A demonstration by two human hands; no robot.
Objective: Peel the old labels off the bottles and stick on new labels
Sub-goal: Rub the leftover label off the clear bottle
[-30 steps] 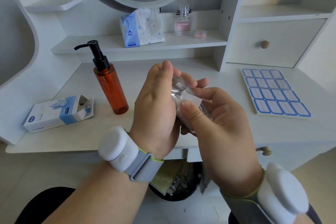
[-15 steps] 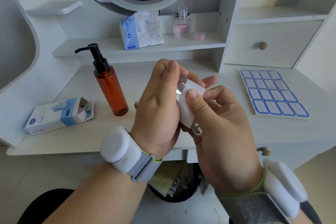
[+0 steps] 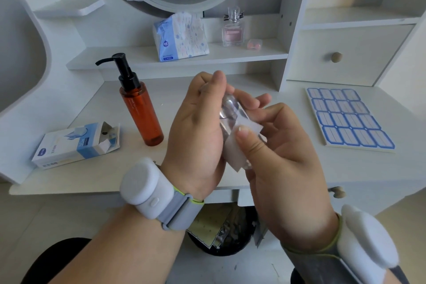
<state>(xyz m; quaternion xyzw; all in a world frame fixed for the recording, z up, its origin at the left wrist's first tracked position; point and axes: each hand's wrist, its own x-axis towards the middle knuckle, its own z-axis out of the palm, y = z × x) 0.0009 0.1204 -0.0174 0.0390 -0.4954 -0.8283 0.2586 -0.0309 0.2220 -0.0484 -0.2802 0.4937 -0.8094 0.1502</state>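
Observation:
My left hand (image 3: 196, 131) grips a small clear bottle (image 3: 230, 110) in front of me, above the desk's front edge. A white label (image 3: 235, 147) hangs partly off the bottle, and my right hand (image 3: 283, 157) pinches it with thumb on top. Most of the bottle is hidden between my palms. A sheet of blue-bordered new labels (image 3: 348, 120) lies flat on the desk to the right. An orange pump bottle (image 3: 143, 113) stands upright on the desk to the left of my hands.
An opened blue-and-white carton (image 3: 76, 145) lies at the desk's left. On the back shelf sit a tissue pack (image 3: 179, 37), a pink perfume bottle (image 3: 232, 32) and a small pink case (image 3: 254, 44). A dark bin (image 3: 221, 230) with scraps stands under the desk.
My right hand has drawn the white label further away from the bottle, down and to the right. More of the clear bottle shows. The left hand keeps its grip.

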